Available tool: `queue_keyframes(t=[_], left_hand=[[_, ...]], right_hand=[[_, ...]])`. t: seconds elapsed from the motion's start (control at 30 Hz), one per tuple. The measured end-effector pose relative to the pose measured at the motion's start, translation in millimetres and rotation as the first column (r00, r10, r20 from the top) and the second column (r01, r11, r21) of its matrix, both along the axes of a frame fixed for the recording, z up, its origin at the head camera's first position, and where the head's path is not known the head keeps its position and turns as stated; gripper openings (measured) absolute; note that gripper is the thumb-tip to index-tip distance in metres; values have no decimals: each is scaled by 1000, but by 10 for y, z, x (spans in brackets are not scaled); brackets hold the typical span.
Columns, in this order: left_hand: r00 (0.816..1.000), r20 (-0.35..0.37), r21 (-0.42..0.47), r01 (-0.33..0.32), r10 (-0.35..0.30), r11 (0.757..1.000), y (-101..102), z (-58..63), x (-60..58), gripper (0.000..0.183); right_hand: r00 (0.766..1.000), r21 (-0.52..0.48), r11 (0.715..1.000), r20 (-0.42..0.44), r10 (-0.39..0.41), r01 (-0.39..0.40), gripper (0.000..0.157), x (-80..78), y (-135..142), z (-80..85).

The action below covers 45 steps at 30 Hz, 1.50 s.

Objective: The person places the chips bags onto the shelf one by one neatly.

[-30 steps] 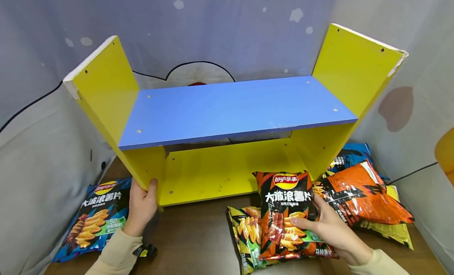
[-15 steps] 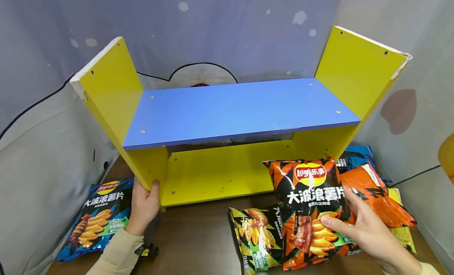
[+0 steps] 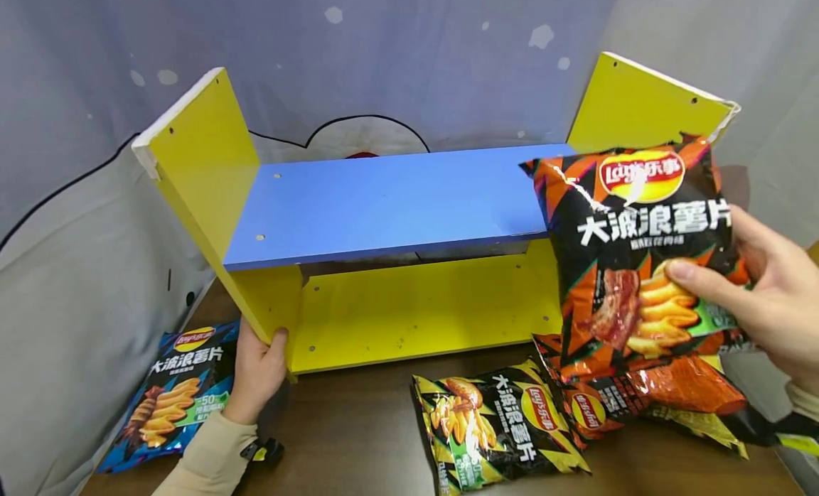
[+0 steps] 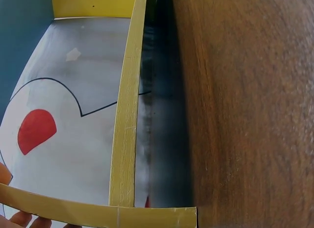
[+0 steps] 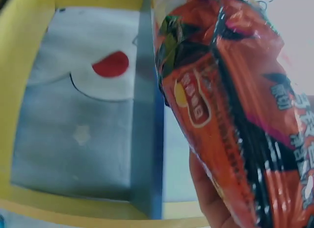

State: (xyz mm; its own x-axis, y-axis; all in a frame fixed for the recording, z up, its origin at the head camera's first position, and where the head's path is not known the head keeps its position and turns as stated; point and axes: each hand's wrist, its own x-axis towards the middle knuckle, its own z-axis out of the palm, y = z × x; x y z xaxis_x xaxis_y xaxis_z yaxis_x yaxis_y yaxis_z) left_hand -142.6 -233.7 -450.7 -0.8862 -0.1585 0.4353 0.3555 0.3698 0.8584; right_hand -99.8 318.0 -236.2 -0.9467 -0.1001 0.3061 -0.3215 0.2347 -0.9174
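My right hand (image 3: pixel 774 290) holds an orange-and-black bag of Lay's potato chips (image 3: pixel 630 304) upright by its right side, thumb across the front. The bag is raised before the right end of a yellow shelf unit with a blue middle board (image 3: pixel 384 205), covering part of that board and the right panel. In the right wrist view, the bag's crinkled side (image 5: pixel 230 115) fills the right half. Low on the unit's left panel (image 3: pixel 205 155), my left hand (image 3: pixel 259 372) grips the edge with its thumb inside. Fingertips (image 4: pixel 41 222) show beyond the yellow edge in the left wrist view.
A blue chip bag (image 3: pixel 175 403) lies left of my left arm. On the brown table (image 3: pixel 352 432) in front of the unit lies a yellow-and-black chip bag (image 3: pixel 493 425). Orange chip bags (image 3: pixel 684 386) lie at the right, overlapping a yellow one. Patterned cloth (image 3: pixel 409 55) hangs behind.
My right hand has lifted the orange-and-black chip bag from low by the table, up and to the right, uncovering the yellow-and-black bag. My left hand keeps its grip on the panel.
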Motion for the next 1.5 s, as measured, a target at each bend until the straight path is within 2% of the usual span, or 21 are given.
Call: queue_keyframes(t=[0.1, 0.2, 0.37, 0.43, 0.5, 0.57, 0.6, 0.73, 0.8, 0.93, 1.13, 1.2, 1.27, 1.37, 1.5], left_hand=[[1000, -2, 5, 3, -3, 1000, -1, -16, -1, 51], [1000, -4, 6, 2, -2, 1000, -1, -28, 3, 51], [1000, -6, 6, -2, 2, 1000, -2, -33, 10, 51], [1000, -6, 9, 3, -3, 1000, 0, -34, 7, 51], [1000, -4, 14, 7, -7, 1000, 2, -34, 4, 51], [1000, 1, 13, 5, -5, 1000, 4, -33, 2, 51], [1000, 3, 12, 3, -3, 1000, 4, -31, 1, 51], [1000, 9, 15, 3, -3, 1000, 1, -30, -3, 52], [1000, 10, 14, 1, -2, 1000, -2, -32, -2, 52], [1000, 13, 11, 0, 0, 1000, -2, -37, -1, 53], [1000, -9, 16, 15, -14, 1000, 8, -34, -5, 52], [1000, -13, 14, 12, -12, 1000, 9, -37, -6, 52], [1000, -12, 16, 12, -12, 1000, 8, -42, -7, 52], [1000, -11, 11, 7, -7, 1000, 5, -43, -7, 53], [1000, -1, 1, -3, 3, 1000, -3, -21, -4, 52]], right_hand=[[998, 91, 994, -10, -61, 62, 65, -227, -96, 271], [996, 229, 970, 7, -92, 88, 64, -448, -214, 498], [994, 381, 922, 55, -93, 65, 73, -805, -418, 702], [993, 449, 890, 43, -109, 79, 80, -906, -471, 734], [992, 519, 849, 10, -125, 102, 85, -987, -508, 750], [988, 602, 786, -31, -154, 142, 89, -1055, -541, 753], [984, 647, 745, -51, -169, 162, 89, -1085, -559, 752], [977, 779, 594, -117, -178, 202, 74, -1208, -635, 738], [976, 819, 535, -142, -163, 209, 66, -1261, -664, 729], [979, 857, 474, -151, -140, 200, 58, -1347, -682, 716], [984, 905, 390, -138, -110, 170, 56, -1419, -650, 728], [986, 915, 369, -133, -103, 163, 57, -1423, -642, 732], [984, 916, 361, -150, -94, 174, 60, -1412, -635, 732], [971, 891, 388, -228, -69, 237, 61, -1362, -634, 711], [939, 842, 434, -342, -30, 320, 53, -1236, -641, 656]])
